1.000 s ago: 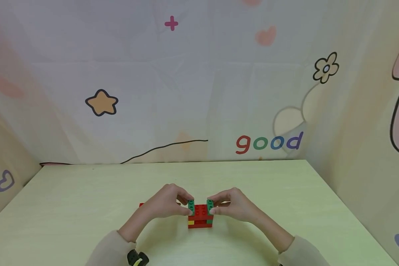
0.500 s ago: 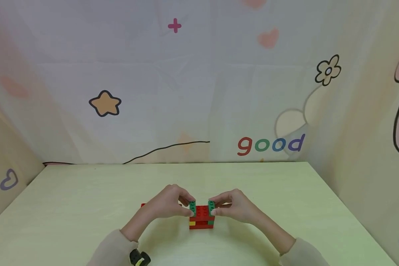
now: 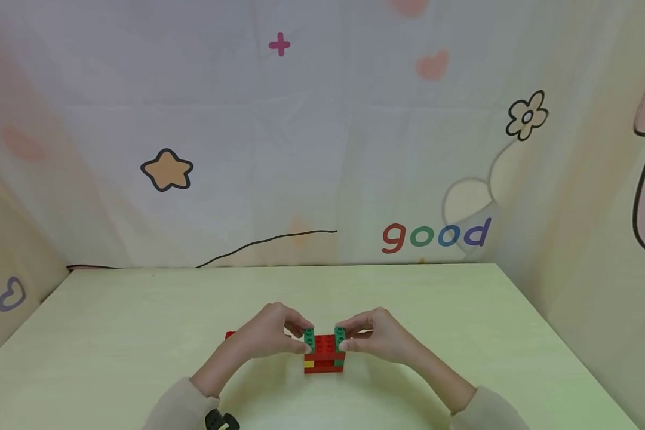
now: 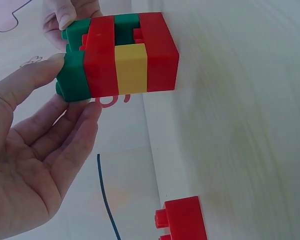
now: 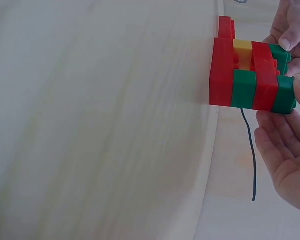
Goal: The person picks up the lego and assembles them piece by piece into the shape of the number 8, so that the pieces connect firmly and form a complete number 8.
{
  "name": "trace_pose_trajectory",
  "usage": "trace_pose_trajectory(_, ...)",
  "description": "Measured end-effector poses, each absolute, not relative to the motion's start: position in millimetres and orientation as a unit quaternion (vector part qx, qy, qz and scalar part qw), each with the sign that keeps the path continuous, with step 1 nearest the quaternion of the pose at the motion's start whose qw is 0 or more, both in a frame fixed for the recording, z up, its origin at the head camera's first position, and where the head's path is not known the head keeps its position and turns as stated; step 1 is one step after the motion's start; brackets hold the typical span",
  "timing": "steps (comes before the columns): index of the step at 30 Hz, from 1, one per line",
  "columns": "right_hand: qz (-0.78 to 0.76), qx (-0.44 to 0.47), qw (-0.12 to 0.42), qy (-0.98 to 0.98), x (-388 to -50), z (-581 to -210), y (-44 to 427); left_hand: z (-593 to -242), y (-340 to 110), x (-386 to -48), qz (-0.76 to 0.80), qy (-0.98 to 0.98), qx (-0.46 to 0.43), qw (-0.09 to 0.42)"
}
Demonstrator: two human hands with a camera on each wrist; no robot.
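A small tower of toy building blocks stands on the table in the head view. Its base is a red block (image 4: 162, 55); above it sit a yellow block (image 4: 131, 69) on the left and a green block (image 5: 244, 89) on the right, with a gap between. Across these lies a second red block (image 3: 325, 345), studs up. At its left end my left hand (image 3: 271, 332) pinches a green block (image 3: 309, 339) between thumb and fingers. My right hand (image 3: 380, 337) pinches a matching green block (image 3: 340, 338) at the right end. Both green blocks touch the upper red one.
Another red block (image 4: 185, 220) lies on the table (image 3: 435, 298) left of the tower, mostly hidden behind my left hand in the head view. A printed cloth (image 3: 247, 131) hangs along the table's back edge and sides.
The head view shifts slightly. Both hands keep their pinch on the two green blocks, and the tower stays as it was.
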State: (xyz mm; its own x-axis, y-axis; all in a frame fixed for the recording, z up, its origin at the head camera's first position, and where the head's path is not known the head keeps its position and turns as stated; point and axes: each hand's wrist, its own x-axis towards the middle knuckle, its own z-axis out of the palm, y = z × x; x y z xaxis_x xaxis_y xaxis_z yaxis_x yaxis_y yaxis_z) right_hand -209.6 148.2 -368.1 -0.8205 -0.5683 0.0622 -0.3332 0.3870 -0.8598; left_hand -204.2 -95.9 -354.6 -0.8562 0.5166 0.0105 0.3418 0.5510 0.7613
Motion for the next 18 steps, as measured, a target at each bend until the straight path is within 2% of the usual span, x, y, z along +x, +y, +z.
trace_pose_trajectory(10, -0.481, -0.278, 0.119, 0.823, -206.7, -365.3, 148.5, -356.6, -96.5, -203.5, 0.409, 0.868, 0.261, 0.108)
trace_pose_trajectory(18, -0.475, -0.276, 0.117, 0.827, -208.7, -369.7, 148.2, -356.7, -97.5, -200.0, 0.392, 0.872, 0.281, 0.082)
